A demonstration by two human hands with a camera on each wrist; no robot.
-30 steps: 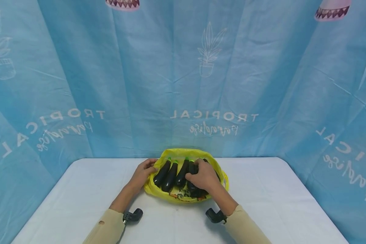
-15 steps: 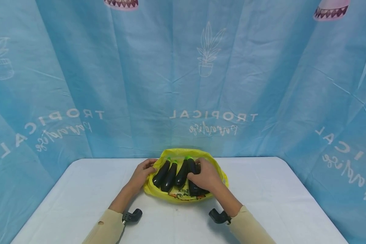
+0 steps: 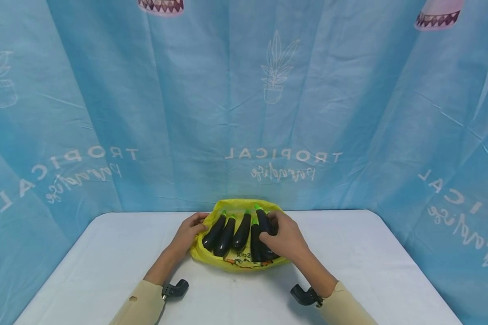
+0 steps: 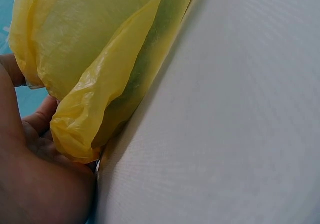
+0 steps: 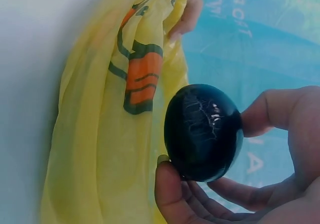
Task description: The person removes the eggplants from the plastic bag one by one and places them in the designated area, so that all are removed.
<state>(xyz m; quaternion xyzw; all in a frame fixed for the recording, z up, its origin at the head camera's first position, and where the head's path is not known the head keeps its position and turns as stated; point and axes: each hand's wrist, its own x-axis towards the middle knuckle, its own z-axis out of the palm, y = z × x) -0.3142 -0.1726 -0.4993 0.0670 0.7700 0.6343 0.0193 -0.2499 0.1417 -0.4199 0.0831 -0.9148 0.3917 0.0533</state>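
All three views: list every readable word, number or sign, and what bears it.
"TROPICAL", mirrored, on the blue curtain, repeated.
"Paradise", mirrored script, beneath it on the curtain.
Yellow plastic bag: small black lettering, too blurred to read surely.
Right wrist view: partial curtain letters, no whole word.

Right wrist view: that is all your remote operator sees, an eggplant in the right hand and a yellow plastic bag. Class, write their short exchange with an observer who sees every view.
Operator: I see one eggplant in the right hand. Are there more?
Observer: Yes, at least three other eggplants lie side by side in the yellow plastic bag, left of that hand.
Operator: Fingers show at the top, by the bag. Whose?
Observer: They belong to the left hand, holding the bag's left side.
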